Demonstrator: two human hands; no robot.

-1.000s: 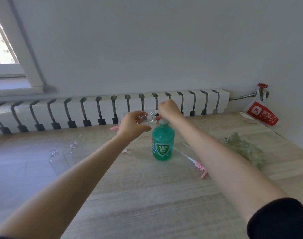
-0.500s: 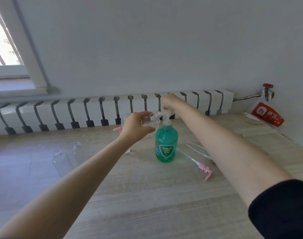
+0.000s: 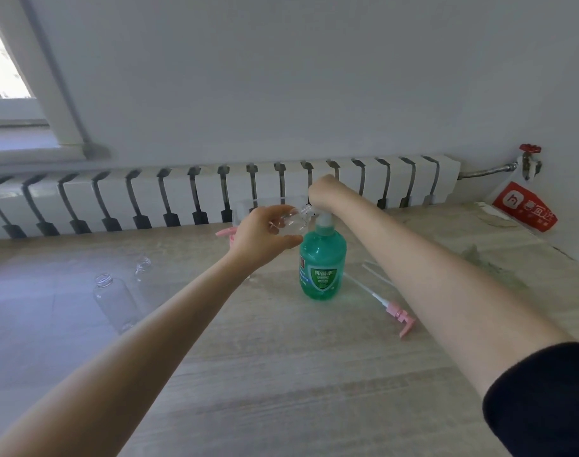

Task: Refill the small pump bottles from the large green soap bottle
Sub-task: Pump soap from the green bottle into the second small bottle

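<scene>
Green plastic: the large soap bottle (image 3: pixel 322 262) is translucent and round-shouldered, with a shield-shaped label; it stands upright at mid-table under a white pump collar.
Clear plastic: the small pump bottle (image 3: pixel 293 222) is see-through, with a threaded neck and no pump fitted.
Your left hand (image 3: pixel 261 240): thumb and fingers curl round the small pump bottle and hold it tilted in the air, its neck beside the top of the large soap bottle.
Your right hand (image 3: pixel 324 192): it bends down at the wrist directly over the green bottle's pump. The fingers are hidden behind the back of the hand, so you cannot tell whether they grip or press.
Spare bottles: two more clear bottles (image 3: pixel 116 301), open-necked, stand well apart to your left.
Pink pump (image 3: pixel 398 316): glossy, with a long thin dip tube, it lies flat on the table right of the large soap bottle.
Table (image 3: pixel 281 374): pale wood-grain, matt.
Radiator (image 3: pixel 215 199): white and ribbed, along the wall behind.
</scene>
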